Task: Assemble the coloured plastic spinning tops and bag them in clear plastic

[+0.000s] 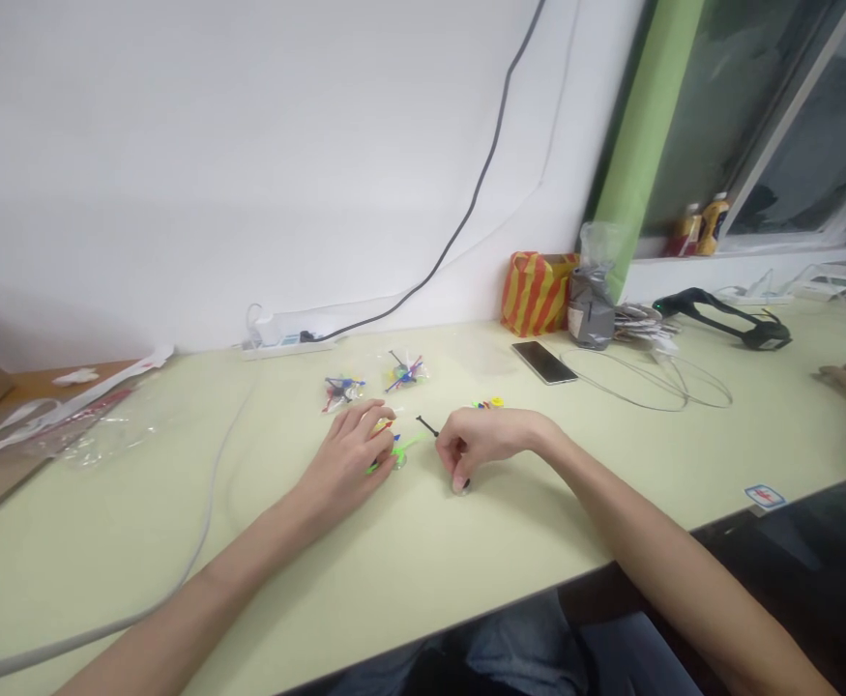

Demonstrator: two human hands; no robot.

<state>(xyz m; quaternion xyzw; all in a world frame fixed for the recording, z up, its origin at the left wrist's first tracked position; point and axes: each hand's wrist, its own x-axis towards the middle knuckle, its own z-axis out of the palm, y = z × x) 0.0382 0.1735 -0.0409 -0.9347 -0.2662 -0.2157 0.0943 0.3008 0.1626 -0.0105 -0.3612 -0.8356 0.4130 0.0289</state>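
Past the left hand (357, 447) lie two bags (342, 391) — filled.

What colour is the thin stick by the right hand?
The stick is black: head view.

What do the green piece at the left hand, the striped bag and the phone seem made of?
Green piece: probably plastic, being vivid and evenly coloured; finish unclear.
Striped bag: thin plastic or fabric, judging by its creased, soft-looking sides.
Phone: dark, smooth front suggests glass.
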